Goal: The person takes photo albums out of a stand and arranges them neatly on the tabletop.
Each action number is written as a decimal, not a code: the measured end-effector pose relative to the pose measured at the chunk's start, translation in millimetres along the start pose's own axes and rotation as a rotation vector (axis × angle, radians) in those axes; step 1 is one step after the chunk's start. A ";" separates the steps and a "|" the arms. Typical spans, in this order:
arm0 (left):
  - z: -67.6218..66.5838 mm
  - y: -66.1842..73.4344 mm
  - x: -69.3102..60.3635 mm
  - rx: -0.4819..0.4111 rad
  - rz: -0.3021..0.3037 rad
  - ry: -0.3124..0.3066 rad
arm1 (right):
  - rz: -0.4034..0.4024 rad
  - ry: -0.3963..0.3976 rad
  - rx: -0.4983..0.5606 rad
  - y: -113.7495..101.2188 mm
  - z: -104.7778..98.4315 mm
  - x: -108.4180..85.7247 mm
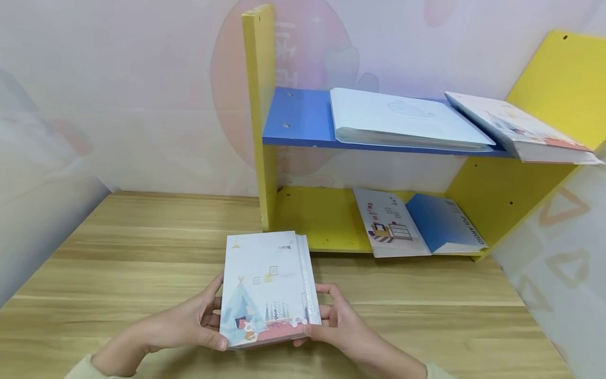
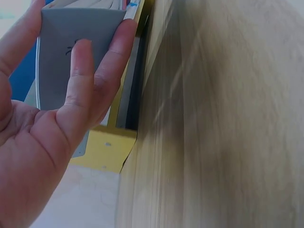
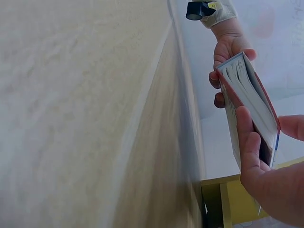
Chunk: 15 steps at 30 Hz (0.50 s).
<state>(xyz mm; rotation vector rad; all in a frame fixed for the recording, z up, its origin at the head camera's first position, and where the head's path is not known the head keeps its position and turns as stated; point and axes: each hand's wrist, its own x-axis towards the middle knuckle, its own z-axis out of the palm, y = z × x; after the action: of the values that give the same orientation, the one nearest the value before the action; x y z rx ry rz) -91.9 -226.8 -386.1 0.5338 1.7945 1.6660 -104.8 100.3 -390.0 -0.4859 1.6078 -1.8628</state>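
A thick white photo album (image 1: 267, 287) is held over the table, its cover drawn with a blue tent and a pink rug. My left hand (image 1: 199, 318) grips its left side, with the thumb at the lower left corner. On the other side, my right hand (image 1: 343, 321) holds the right edge, thumb over the lower right corner. The left wrist view shows the album's grey end face (image 2: 57, 61) between the thumb and fingers of the left hand (image 2: 52, 123). Its page edges (image 3: 249, 90) face the right wrist camera, between both hands.
Beyond the album stands a yellow and blue shelf (image 1: 259, 110). On its blue board (image 1: 300, 118) lie a pale album (image 1: 397, 118) and a tilted illustrated one (image 1: 525, 126). Below lie a white illustrated album (image 1: 390, 226) and a blue one (image 1: 440, 221) marked POLAROID. The table (image 1: 118, 263) is wood-grained.
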 end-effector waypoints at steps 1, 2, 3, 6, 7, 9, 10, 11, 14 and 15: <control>-1.6 -0.7 -1.3 0.004 0.000 -0.001 | 0.003 0.002 0.005 0.5 1.3 1.2; -3.1 -1.0 -2.5 0.007 0.003 -0.005 | 0.005 0.002 0.006 1.0 2.6 2.4; -4.7 -1.3 -3.3 0.009 0.002 -0.011 | 0.008 0.003 0.006 1.5 3.9 3.5; -9.3 -1.6 -4.9 0.011 0.018 -0.042 | 0.013 0.007 0.008 2.6 7.6 7.0; -10.8 -1.4 -5.5 0.012 0.020 -0.052 | 0.016 0.010 0.010 3.0 8.8 8.1; -13.6 -1.2 -7.1 0.011 0.028 -0.070 | 0.024 0.014 0.017 3.8 11.1 10.2; -14.7 -1.1 -8.1 0.009 0.029 -0.075 | 0.029 0.016 0.021 4.1 12.2 11.3; -15.7 -0.9 -9.2 0.006 0.026 -0.079 | 0.034 0.018 0.028 4.5 13.3 12.3; -17.9 -0.9 -12.7 0.005 0.023 -0.077 | 0.048 0.030 0.048 5.9 15.9 14.8; -18.5 -0.9 -13.7 0.004 0.025 -0.076 | 0.051 0.032 0.054 6.3 16.6 15.5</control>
<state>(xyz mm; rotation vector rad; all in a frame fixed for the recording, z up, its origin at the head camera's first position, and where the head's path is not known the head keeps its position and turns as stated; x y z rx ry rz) -94.6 -249.6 -384.6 0.6155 1.7433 1.6377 -104.3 77.2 -394.9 -0.3894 1.5716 -1.8797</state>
